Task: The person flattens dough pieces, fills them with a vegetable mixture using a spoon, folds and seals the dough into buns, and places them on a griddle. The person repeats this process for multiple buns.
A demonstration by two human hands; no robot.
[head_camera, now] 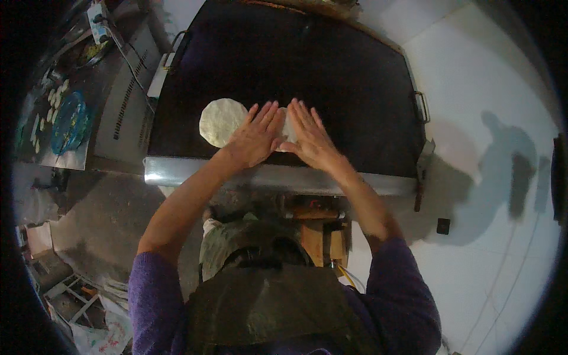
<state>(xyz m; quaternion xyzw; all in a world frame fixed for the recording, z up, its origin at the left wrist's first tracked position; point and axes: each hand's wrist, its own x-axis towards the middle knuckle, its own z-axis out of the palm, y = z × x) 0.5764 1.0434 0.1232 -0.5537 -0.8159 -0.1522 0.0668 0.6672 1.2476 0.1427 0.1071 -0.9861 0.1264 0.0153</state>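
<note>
Before me is a large dark flat griddle (301,53) with a bright metal front edge (213,175). A pale, thin round of dough (220,122) lies flat near its front left. My left hand (256,135) is palm down just right of that round, overlapping its right edge from my viewpoint. Beside it my right hand (310,135) is also palm down, the two thumbs nearly meeting. A second pale dough round (287,128) shows between the hands, which rest over it and hide most of it. Neither hand grips anything; the fingers are extended.
On the left, a metal counter (73,162) holds a blue translucent plate (69,122), several pale dough strips (53,100) and a power strip (97,22) with cables. A white tiled wall (470,80) borders the right. Side handles (422,106) jut from the griddle.
</note>
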